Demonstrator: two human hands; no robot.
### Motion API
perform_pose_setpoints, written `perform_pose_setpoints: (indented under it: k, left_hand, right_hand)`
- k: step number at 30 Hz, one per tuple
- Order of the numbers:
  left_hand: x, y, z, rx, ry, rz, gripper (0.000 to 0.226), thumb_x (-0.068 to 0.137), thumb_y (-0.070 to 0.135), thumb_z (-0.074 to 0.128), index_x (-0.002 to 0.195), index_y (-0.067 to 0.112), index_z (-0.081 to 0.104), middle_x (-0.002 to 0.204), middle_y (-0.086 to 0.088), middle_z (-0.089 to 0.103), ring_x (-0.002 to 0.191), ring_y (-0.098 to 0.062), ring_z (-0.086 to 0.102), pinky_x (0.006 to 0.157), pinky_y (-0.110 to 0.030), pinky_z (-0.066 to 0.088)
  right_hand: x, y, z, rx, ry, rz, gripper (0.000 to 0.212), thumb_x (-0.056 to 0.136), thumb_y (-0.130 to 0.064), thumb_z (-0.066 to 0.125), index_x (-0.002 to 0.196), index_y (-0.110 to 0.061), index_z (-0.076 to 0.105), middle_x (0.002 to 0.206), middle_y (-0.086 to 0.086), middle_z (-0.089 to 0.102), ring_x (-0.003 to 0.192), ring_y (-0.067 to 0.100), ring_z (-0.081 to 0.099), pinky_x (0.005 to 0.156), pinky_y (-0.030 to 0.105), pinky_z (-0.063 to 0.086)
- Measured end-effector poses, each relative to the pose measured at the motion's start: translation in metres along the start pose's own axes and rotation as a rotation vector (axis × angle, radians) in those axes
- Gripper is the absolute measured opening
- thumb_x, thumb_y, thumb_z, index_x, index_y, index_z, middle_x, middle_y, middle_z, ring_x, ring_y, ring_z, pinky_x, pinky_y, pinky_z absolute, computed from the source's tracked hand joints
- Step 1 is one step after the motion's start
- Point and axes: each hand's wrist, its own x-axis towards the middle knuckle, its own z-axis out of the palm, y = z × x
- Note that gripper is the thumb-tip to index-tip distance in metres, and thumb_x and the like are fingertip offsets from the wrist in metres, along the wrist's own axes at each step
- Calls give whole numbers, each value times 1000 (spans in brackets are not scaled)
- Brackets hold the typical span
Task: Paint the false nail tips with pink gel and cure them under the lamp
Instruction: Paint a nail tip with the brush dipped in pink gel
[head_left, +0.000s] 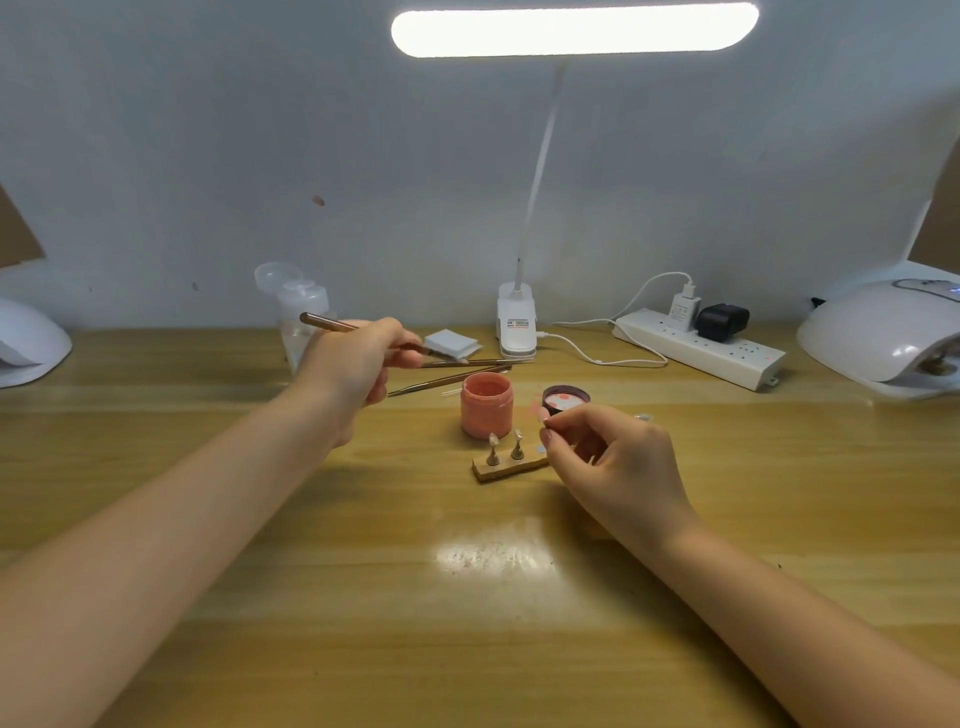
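The left hand (358, 364) is gripping a brush (332, 323) above the table (363, 571), behind the gel jar (486, 405). The right hand (618, 467) is pinching a nail tip (543, 414) beside the holder (511, 465).

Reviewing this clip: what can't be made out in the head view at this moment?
- Brush tip: hidden behind the left hand.
- What the right hand pinches: a small pale pink thing, too small to tell.
- Wooden stand right end: covered by the right hand's fingers.
- Curing lamp interior: cut off by the right edge.
- Gel level in the pink jar: blurred.
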Motion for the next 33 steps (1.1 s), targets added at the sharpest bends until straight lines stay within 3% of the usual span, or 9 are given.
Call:
perform_pose_setpoints:
  k: [5, 8, 13, 17, 23, 28, 33]
  left_hand:
    - [-49, -13, 13, 65, -152, 369, 12, 94, 15, 59, 94, 20, 69, 73, 11, 71, 59, 4, 55, 57, -12, 43]
    - [-79, -27, 17, 159, -202, 601, 15, 91, 8, 61, 96, 20, 67, 80, 22, 69, 72, 6, 63, 61, -5, 43]
    - [-92, -36, 18, 368, -157, 885, 20, 85, 9, 62, 102, 16, 69, 93, 18, 68, 89, 1, 64, 75, -8, 46]
    - [-90, -40, 19, 416, -191, 923, 21, 85, 11, 63, 104, 10, 72, 95, 5, 71, 91, -4, 64, 78, -15, 49]
    - [-94, -40, 16, 378, -184, 899, 14, 83, 16, 61, 89, 12, 73, 81, 9, 68, 80, -5, 63, 69, -9, 44]
    - [-94, -39, 20, 378, -177, 897, 19, 85, 11, 62, 101, 10, 72, 90, 5, 71, 86, -5, 64, 74, -12, 47]
    - [-97, -41, 18, 342, -196, 885, 15, 85, 17, 60, 89, 9, 72, 79, 8, 66, 77, -7, 60, 68, -10, 42]
  right_hand:
    - [1, 2, 0, -6, 3, -8, 10, 82, -13, 73, 89, -21, 74, 69, -10, 67, 61, 10, 59, 59, 21, 48]
    - [1, 2, 0, -14, -1, -24, 8, 83, -13, 72, 90, -18, 73, 72, -8, 68, 63, 9, 60, 60, 25, 50]
    - [1, 3, 0, -32, 14, -43, 8, 83, -13, 73, 89, -17, 74, 72, -8, 67, 61, 9, 59, 58, 21, 48]
    - [1, 2, 0, -32, 14, -53, 8, 82, -12, 73, 89, -16, 74, 71, -9, 67, 61, 10, 58, 58, 21, 47]
    - [1, 3, 0, -34, 15, -55, 9, 83, -11, 73, 91, -16, 74, 73, -6, 69, 62, 10, 59, 61, 25, 49]
    - [0, 4, 0, -57, 27, -96, 10, 84, -11, 72, 93, -16, 74, 80, -6, 71, 64, 11, 62, 63, 22, 48]
    - [-1, 5, 1, -66, 44, -94, 10, 84, -11, 71, 93, -16, 73, 81, -5, 71, 66, 14, 62, 62, 24, 47]
